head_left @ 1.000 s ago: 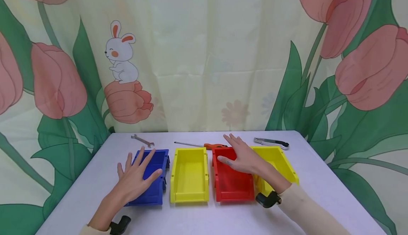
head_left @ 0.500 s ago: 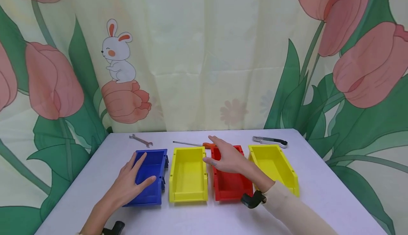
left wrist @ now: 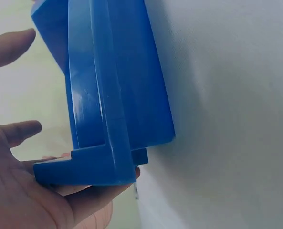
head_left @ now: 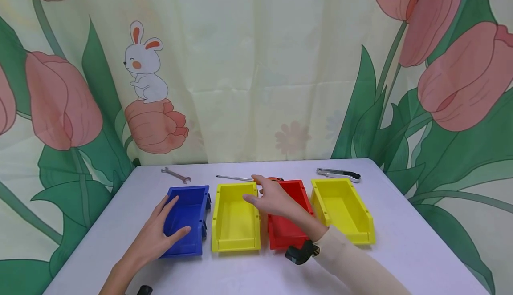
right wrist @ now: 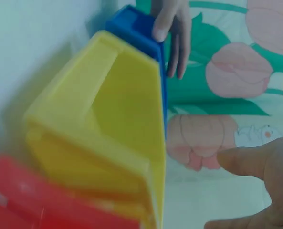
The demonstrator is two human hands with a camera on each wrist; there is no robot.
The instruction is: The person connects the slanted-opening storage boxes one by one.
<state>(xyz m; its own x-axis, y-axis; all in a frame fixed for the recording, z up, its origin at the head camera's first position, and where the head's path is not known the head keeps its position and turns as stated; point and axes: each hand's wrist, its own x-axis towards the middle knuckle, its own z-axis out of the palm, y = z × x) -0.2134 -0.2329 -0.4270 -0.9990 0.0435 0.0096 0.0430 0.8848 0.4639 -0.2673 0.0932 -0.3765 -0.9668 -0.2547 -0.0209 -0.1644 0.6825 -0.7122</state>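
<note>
My left hand is at the left side of the blue bin, fingers spread along its left wall and thumb apart over the inside. In the left wrist view, fingers of that hand pass behind the blue bin's edge; contact is partly hidden. My right hand hovers between the middle yellow bin and the red bin, thumb and fingers apart, holding nothing. A screwdriver lies behind these bins, its orange handle partly covered by the right hand.
A second yellow bin stands slightly turned at the right of the row. A wrench lies at the back left of the white table. At the back right lies a black-and-silver tool. A printed curtain hangs behind.
My right hand has moved left, from over the red bin toward the middle yellow bin. My left hand has shifted slightly left and down beside the blue bin, its fingers closer together.
</note>
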